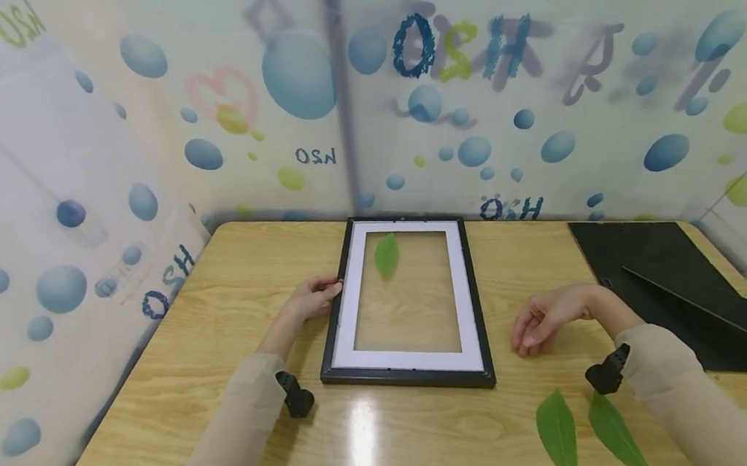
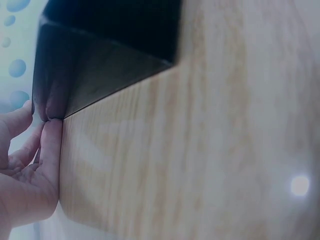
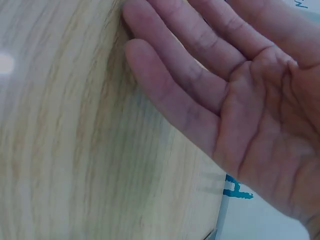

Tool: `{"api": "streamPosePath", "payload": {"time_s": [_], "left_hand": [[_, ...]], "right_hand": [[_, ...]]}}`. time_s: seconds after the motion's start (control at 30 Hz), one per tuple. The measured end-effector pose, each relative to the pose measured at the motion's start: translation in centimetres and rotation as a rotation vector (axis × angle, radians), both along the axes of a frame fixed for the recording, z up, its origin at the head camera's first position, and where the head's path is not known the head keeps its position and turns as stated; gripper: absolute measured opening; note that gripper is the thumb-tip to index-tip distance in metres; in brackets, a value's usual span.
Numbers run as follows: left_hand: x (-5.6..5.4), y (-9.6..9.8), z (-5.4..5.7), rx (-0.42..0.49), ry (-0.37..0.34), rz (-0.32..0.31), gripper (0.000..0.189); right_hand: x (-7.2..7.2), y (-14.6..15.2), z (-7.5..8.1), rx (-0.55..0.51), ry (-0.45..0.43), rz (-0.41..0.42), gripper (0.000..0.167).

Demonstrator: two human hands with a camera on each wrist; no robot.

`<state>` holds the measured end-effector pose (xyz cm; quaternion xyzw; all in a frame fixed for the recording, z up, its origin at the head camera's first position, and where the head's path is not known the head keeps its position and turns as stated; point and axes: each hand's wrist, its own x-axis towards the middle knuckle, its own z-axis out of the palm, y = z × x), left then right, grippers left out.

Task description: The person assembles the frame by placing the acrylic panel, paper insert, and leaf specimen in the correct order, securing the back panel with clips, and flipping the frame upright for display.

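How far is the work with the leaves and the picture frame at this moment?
Done: one green leaf lies inside the black picture frame with white mat, and the black backing board lies apart on the wooden table. In hand: the left hand touches the frame's left edge; the right hand rests on the table, holding nothing. Left: two loose green leaves lie outside, backing not fitted.

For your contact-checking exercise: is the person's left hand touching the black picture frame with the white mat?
Touching. In the left wrist view the left hand's fingertips press against the black picture frame's outer edge; the head view agrees.
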<state>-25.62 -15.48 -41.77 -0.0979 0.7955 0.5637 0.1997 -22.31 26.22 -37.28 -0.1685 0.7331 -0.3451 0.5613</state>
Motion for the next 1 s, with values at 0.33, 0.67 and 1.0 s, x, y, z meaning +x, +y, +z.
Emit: {"api": "streamPosePath", "payload": {"time_s": [0.33,0.67,1.0], "left_hand": [[0.0,0.0,-0.1,-0.009,0.012,-0.012,0.047],[0.0,0.0,-0.1,-0.003,0.010,-0.012,0.048],[0.1,0.1,0.4,-0.010,0.019,-0.018,0.047]], "right_hand": [[1.0,0.1,-0.6,-0.012,-0.065,0.063,0.030],[1.5,0.3,-0.9,-0.008,-0.092,0.103,0.032],[2.2,0.3,-0.8,0.041,-0.059,0.129,0.029]]}}
